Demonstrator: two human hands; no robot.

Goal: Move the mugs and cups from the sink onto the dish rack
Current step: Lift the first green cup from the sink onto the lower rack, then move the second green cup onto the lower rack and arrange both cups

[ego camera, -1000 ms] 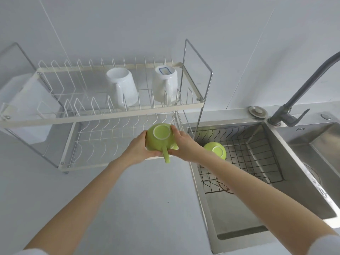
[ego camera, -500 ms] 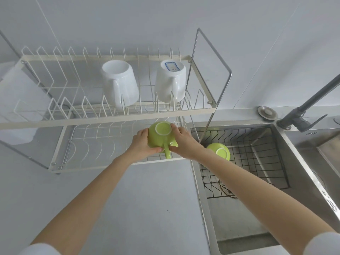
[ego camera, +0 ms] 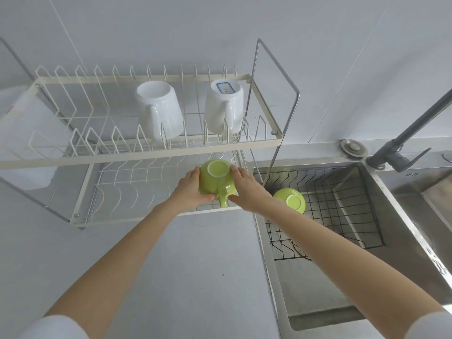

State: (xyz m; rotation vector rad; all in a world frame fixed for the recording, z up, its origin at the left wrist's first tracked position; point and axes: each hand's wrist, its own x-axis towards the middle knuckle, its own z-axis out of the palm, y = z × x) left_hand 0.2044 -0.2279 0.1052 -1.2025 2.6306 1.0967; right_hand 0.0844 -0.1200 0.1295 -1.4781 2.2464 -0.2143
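Observation:
A green mug [ego camera: 216, 177] is upside down, handle pointing toward me, over the right end of the lower tier of the white dish rack [ego camera: 151, 148]. My left hand [ego camera: 190, 189] grips its left side and my right hand [ego camera: 247, 189] its right side. A second green cup [ego camera: 291, 200] lies upside down on the black wire basket [ego camera: 342, 216] in the steel sink [ego camera: 367, 311]. Two white mugs [ego camera: 159, 111] [ego camera: 223, 107] stand upside down on the rack's upper tier.
A grey faucet [ego camera: 401, 145] rises at the right behind the sink. A round metal drain cap [ego camera: 354, 148] lies on the sink's back ledge. A white drip tray [ego camera: 22, 135] sticks out at the rack's left end. White counter [ego camera: 186, 277] lies in front.
Both hands have carried the green mug a little further in over the rack's lower tier. The view has shifted toward the rack.

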